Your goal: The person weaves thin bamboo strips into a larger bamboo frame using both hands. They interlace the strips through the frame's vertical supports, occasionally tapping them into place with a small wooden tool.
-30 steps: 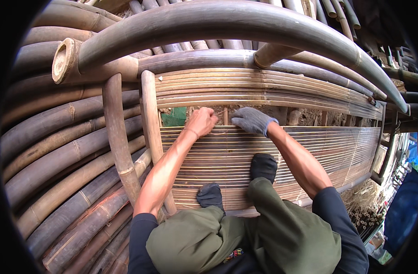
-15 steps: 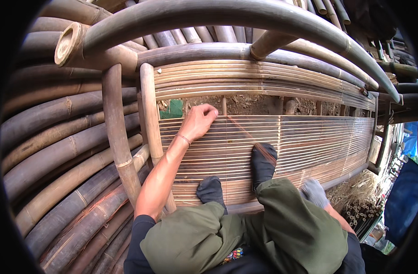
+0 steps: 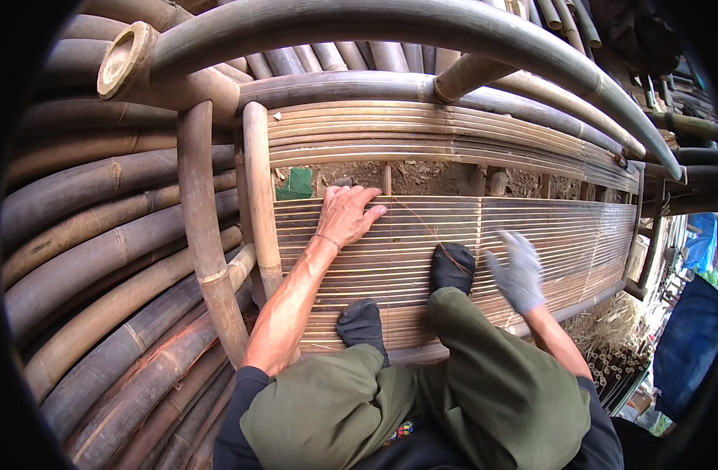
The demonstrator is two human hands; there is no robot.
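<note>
Resting left hand [image 3: 348, 216], palm down

They wear loose olive-grn. trousers [image 3: 328, 399], drk. elbow-length slvs. [image 3: 240, 415] and close-fitting drk. socks [image 3: 362, 323]. A lt.-gray glove [image 3: 522, 278] covers the R hand [image 3: 519, 274], its detail blurred; the L hand [image 3: 349, 215] is ungloved, w/ a thin wristband [image 3: 328, 240]. A sm. multicol. print [image 3: 401, 431] shows betw. the trouser legs.

My right hand [image 3: 519, 274] blurs right of centre; bright light glints on my left forearm [image 3: 287, 319]; black rounds the corners.
</note>
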